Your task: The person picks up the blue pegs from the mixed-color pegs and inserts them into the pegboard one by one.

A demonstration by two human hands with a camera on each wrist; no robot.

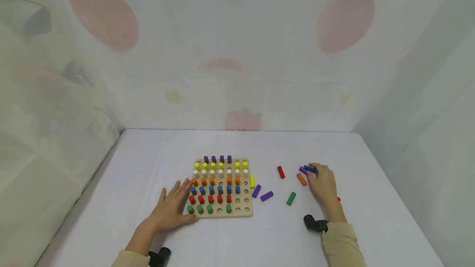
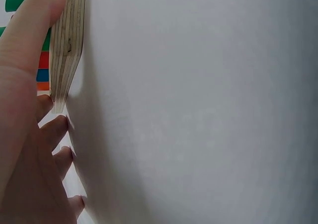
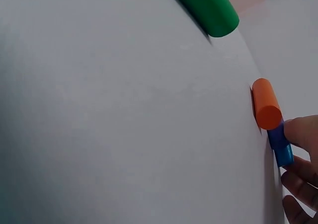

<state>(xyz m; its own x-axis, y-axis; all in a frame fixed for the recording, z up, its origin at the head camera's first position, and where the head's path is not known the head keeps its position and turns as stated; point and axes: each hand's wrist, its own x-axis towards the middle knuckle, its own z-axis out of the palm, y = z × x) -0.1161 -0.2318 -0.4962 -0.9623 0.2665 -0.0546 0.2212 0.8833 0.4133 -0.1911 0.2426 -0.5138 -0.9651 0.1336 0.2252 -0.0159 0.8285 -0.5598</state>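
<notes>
A square wooden pegboard [image 1: 234, 214] carries rows of coloured pegs, from purple at the back to green in front; several holes at its right side hold no peg. My left hand [image 1: 170, 208] spreads along the board's left edge, its thumb at the front left corner. In the left wrist view that thumb [image 2: 25, 40] touches the board's layered side [image 2: 69, 35]. Farther right, my right hand [image 1: 324, 184] pinches a blue peg [image 1: 309, 169] between thumb and fingers. A purple peg [image 1: 303, 170] lies against it, and an orange peg [image 1: 302, 179] is close by.
Between board and right hand lie a red peg [image 1: 281, 172], a green peg [image 1: 291, 198] and two purple pegs [image 1: 266, 195]. A yellow peg [image 1: 252, 181] is beside the board's right edge. Another red peg [image 1: 338, 199] shows partly behind the right wrist.
</notes>
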